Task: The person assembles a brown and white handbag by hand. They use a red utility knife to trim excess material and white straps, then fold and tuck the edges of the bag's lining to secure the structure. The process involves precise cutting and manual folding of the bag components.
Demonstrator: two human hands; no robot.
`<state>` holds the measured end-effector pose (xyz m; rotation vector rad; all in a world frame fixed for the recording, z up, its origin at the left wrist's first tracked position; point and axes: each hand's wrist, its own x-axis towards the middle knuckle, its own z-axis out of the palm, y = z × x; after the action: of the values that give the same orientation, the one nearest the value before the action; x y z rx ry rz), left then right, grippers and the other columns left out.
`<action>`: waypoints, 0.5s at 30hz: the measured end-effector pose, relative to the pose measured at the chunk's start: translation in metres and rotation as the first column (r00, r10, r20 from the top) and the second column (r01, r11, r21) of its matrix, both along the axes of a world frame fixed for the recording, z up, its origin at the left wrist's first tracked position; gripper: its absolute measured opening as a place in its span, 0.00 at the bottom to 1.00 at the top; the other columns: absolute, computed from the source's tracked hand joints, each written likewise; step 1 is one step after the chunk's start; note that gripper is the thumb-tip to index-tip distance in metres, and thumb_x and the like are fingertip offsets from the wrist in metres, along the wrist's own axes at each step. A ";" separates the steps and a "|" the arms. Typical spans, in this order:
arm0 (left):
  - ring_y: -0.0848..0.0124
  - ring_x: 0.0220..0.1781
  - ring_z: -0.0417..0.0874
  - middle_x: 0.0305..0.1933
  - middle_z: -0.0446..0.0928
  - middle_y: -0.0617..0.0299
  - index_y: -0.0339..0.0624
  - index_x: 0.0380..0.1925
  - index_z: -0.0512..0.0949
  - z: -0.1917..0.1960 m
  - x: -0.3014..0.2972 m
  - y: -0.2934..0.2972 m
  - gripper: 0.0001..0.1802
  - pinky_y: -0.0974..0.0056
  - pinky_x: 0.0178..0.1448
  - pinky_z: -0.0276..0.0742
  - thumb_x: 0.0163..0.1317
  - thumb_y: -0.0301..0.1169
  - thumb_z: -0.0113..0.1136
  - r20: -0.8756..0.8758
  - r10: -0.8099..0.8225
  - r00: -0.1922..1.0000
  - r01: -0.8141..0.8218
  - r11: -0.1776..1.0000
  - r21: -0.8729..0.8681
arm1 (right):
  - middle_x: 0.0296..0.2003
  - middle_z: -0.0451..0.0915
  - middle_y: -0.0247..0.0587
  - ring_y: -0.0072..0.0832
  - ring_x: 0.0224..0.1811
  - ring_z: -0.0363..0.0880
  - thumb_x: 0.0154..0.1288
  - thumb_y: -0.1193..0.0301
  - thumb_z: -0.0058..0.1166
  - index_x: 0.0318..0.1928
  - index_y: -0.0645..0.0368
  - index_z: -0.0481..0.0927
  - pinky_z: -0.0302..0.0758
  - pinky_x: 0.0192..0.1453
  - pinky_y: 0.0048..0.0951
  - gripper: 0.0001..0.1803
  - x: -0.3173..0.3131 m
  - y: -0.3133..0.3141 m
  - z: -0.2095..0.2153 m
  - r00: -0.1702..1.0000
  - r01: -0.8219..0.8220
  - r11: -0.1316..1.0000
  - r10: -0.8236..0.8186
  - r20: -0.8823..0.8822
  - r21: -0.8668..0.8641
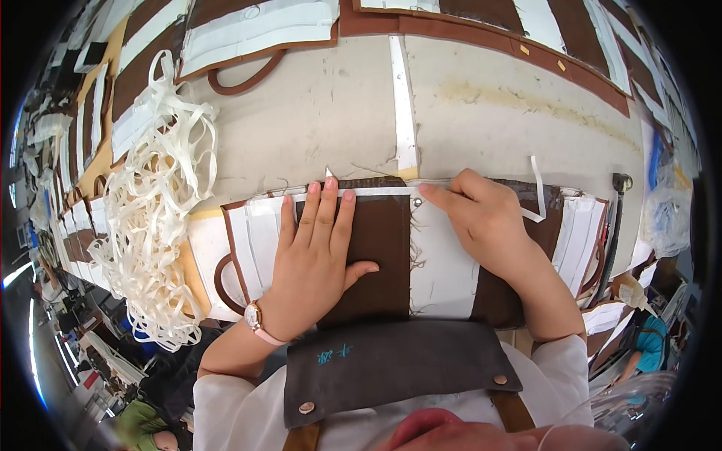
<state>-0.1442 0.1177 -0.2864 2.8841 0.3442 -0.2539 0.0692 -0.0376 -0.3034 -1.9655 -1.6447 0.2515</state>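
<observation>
A brown-and-white striped fabric panel (444,278) lies in front of me, with brown loop handles at its sides and frayed threads along a seam. Along its far edge runs a narrow white tape (376,191). My left hand (312,240) rests flat on the panel's left half, fingers spread, fingertips at the tape. At the same edge, right of the middle, my right hand (485,214) has its index finger stretched along the tape and the other fingers curled in; its thumb is hidden. A loose tape end (538,188) stands out beyond the right hand.
A tangled heap of white tape (154,203) hangs over the table at the left. More striped panels (263,34) lie along the far side. A white strip (401,98) crosses the beige tabletop (301,113). Another person (648,349) is at the far right.
</observation>
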 end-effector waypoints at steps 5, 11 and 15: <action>0.43 0.78 0.55 0.75 0.55 0.37 0.29 0.71 0.57 0.010 0.010 -0.008 0.54 0.39 0.77 0.49 0.54 0.55 0.65 0.024 0.072 0.997 -0.071 0.997 -0.032 | 0.29 0.69 0.37 0.30 0.27 0.76 0.50 0.78 0.58 0.47 0.56 0.85 0.74 0.30 0.31 0.20 -0.002 0.001 0.006 0.996 -0.012 0.998 0.018 0.090 -0.069; 0.51 0.78 0.56 0.75 0.58 0.44 0.32 0.71 0.59 -0.009 0.036 -0.019 0.53 0.43 0.78 0.49 0.53 0.56 0.64 0.139 -0.096 0.986 0.113 0.986 -0.120 | 0.31 0.70 0.38 0.31 0.28 0.76 0.49 0.76 0.59 0.47 0.57 0.84 0.75 0.32 0.32 0.20 -0.002 -0.007 0.021 0.980 0.000 0.998 0.012 0.197 -0.064; 0.51 0.78 0.58 0.75 0.60 0.44 0.32 0.71 0.59 -0.009 0.038 -0.018 0.51 0.43 0.78 0.50 0.56 0.57 0.61 0.129 -0.105 0.986 0.120 0.986 -0.113 | 0.28 0.71 0.37 0.32 0.29 0.77 0.48 0.77 0.59 0.45 0.57 0.85 0.75 0.31 0.33 0.19 0.012 -0.035 0.036 0.980 0.083 0.989 -0.059 0.187 -0.122</action>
<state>-0.1063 0.0997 -0.2955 2.7871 0.1393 -0.1105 0.0814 -0.0721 -0.2672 -2.1982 -1.7048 0.1570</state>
